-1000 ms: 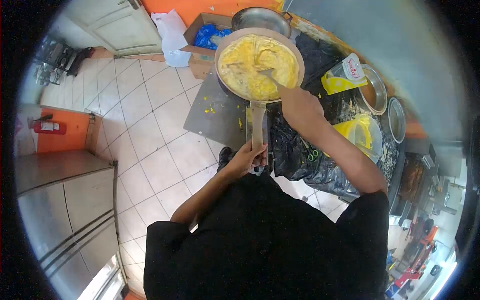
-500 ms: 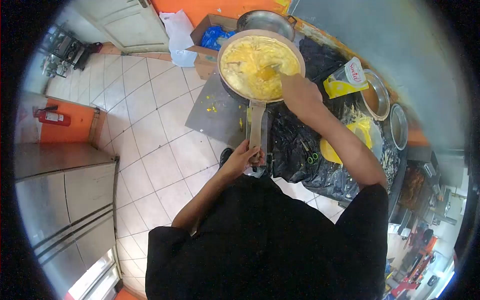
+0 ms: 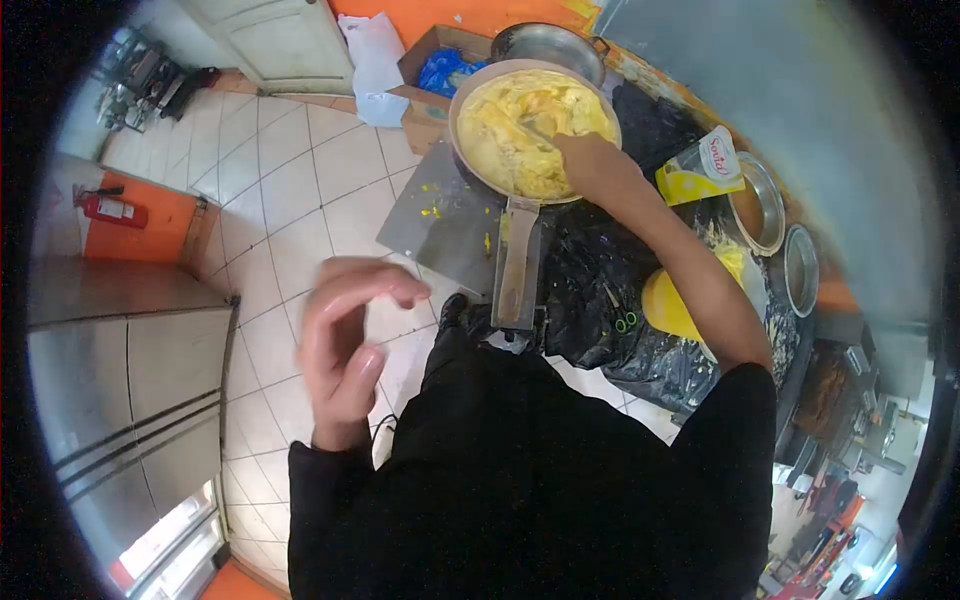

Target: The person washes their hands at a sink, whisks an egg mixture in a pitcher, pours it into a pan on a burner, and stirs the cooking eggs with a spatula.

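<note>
A round pan with a long flat handle holds a soft, lumpy yellow mixture like egg. My right hand is closed over the right side of the pan. It grips a metal utensil whose end dips into the mixture; the exact kind is hard to make out. My left hand is in the air left of the handle, away from it. Its fingers curve with the thumb apart, and nothing is between them.
Yellow crumbs lie on the grey surface beside the pan. Black plastic sheeting covers the right side, with green-handled scissors, a yellow container, a Sovid pouch and metal bowls. A cardboard box stands behind.
My left hand has let go of the pan handle and moved left and up towards the camera. My right hand has shifted the utensil within the mixture.
</note>
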`<control>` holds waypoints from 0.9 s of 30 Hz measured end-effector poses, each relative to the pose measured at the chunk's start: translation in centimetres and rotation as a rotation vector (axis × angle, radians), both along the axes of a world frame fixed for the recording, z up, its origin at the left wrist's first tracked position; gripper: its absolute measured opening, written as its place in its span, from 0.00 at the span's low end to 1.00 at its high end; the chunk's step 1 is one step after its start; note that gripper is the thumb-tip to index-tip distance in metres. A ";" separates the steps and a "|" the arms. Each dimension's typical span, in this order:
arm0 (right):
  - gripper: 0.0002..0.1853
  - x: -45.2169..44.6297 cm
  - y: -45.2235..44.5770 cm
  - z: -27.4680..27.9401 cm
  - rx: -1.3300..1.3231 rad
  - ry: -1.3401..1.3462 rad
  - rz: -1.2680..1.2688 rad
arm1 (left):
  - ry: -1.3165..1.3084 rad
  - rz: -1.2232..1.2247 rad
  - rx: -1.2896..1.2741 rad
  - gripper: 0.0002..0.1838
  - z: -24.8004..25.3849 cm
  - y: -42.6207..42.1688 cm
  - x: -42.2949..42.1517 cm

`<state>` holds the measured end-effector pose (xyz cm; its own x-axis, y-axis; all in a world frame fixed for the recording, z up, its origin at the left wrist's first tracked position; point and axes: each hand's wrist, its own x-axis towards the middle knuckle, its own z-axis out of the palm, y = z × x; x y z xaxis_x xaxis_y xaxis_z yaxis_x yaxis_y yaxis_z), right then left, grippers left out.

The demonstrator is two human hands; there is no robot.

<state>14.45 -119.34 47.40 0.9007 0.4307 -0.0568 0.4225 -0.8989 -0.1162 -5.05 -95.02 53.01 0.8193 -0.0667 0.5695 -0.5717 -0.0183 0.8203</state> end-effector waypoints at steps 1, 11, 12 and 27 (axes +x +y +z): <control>0.12 -0.4 0.2 0.5 -0.016 0.070 0.063 | -0.168 0.118 0.094 0.23 1.7 -0.1 -0.4; 0.11 0.3 0.4 0.2 -0.021 0.036 0.074 | -0.643 -0.085 -0.369 0.15 9.4 0.8 -4.2; 0.11 0.1 0.4 0.8 -0.025 0.034 0.082 | -0.669 -0.239 -0.433 0.13 10.0 1.3 -4.3; 0.10 -1.5 -0.8 3.9 -0.134 0.116 0.086 | -0.563 -0.210 -0.789 0.05 7.4 -0.8 -2.3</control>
